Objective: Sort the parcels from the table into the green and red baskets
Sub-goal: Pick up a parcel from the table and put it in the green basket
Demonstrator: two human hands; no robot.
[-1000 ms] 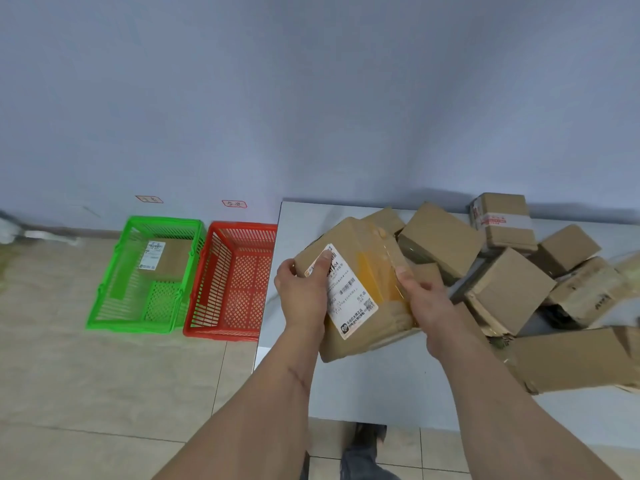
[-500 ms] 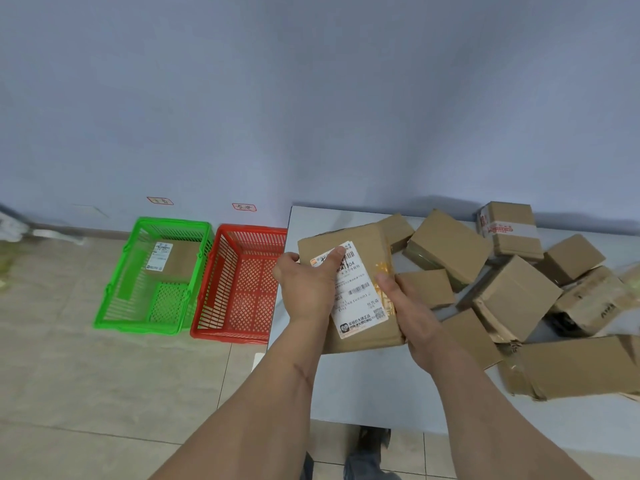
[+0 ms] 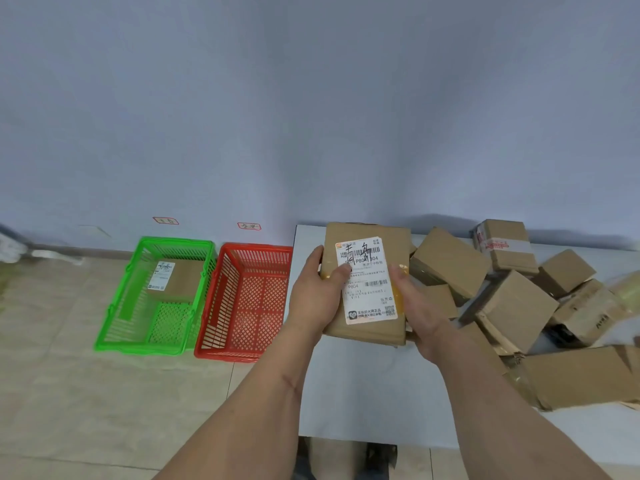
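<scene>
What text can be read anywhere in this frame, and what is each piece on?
"P804": white label on the held parcel, twice; handwriting and fine print unreadable.
Label of the parcel in the green basket: too small.
Two red-framed wall signs: blurred.
Taped box: red print illegible.

Single head-worn camera, looking forward and down, taking in wall, floor baskets at left, table near, forearms entering from below.

"P804" on parcel label
</scene>
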